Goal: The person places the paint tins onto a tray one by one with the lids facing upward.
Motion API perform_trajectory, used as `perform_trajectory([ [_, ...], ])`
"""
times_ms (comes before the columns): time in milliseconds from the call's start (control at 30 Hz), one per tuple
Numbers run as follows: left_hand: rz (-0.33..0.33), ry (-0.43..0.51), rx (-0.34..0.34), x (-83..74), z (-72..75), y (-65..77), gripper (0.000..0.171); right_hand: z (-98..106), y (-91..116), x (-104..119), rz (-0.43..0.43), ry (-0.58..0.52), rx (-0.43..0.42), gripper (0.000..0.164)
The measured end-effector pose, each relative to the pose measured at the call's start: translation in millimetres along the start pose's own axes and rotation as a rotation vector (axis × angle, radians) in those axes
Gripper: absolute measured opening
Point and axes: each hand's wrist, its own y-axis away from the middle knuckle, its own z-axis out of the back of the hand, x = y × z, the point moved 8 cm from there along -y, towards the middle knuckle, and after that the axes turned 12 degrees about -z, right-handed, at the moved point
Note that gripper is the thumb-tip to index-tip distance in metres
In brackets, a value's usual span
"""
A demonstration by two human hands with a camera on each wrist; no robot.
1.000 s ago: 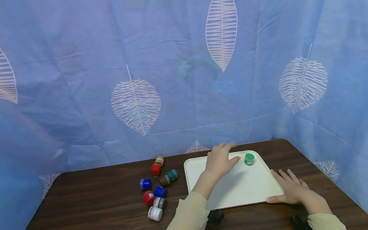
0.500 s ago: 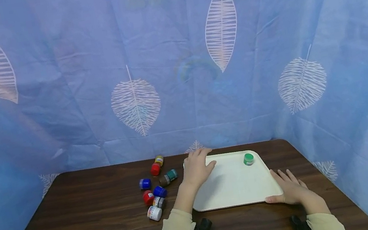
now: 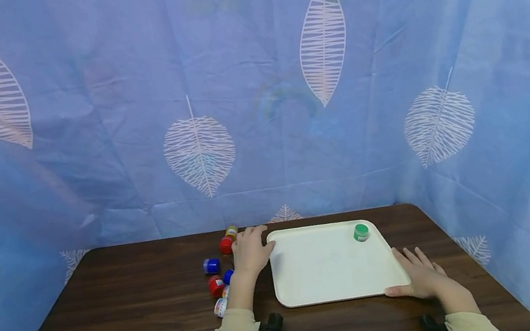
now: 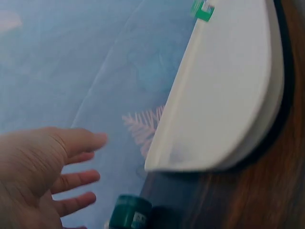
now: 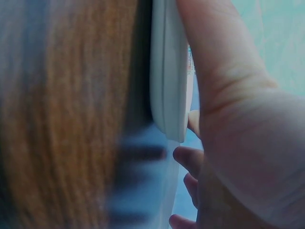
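A white tray (image 3: 335, 280) lies on the dark wooden table, with a green-capped paint jar (image 3: 361, 232) near its far right corner. My left hand (image 3: 250, 254) is over the left-hand jars, fingers spread and holding nothing. In the left wrist view, a dark green jar (image 4: 129, 212) is close below the left fingers (image 4: 76, 181). My right hand (image 3: 422, 277) rests at the tray's near right corner, thumb along the front edge and other fingers extended past the right side. The right wrist view shows that thumb beside the tray rim (image 5: 169, 71).
Left of the tray lie several paint jars: a red one (image 3: 226, 246), a yellow one (image 3: 231, 231), a blue one (image 3: 211, 266), another red one (image 3: 216, 286) and a white one (image 3: 220, 307). My left arm partly covers the group. A blue leaf-patterned cloth (image 3: 259, 131) hangs behind the table.
My left hand has moved left from above the tray, beside the green-capped jar, to the group of jars. The right hand stays at the tray corner.
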Motion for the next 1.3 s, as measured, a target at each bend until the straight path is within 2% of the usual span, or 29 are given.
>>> perform_trajectory([
  [133, 0.079, 0.009, 0.046, 14.5, 0.7, 6.4, 0.046, 1.3, 0.3, -0.1, 0.005, 0.005, -0.001, 0.118],
  [300, 0.141, 0.017, 0.120, 25.6, -3.2, 12.0, 0.051, 2.5, -1.1, -1.1, 0.014, 0.006, 0.003, 0.117],
  [600, 0.170, -0.027, 0.181, 33.7, -8.6, 14.5, 0.046, 1.7, -5.2, -2.3, 0.008, 0.016, 0.006, 0.119],
  [900, 0.175, -0.073, 0.162, 38.9, -9.0, 14.8, 0.036, -0.4, -2.1, 0.0, 0.006, -0.004, 0.013, 0.118],
  [1300, 0.135, -0.094, 0.072, 34.9, -5.7, 13.2, 0.032, -1.8, -4.1, -1.6, 0.020, 0.005, 0.007, 0.117],
])
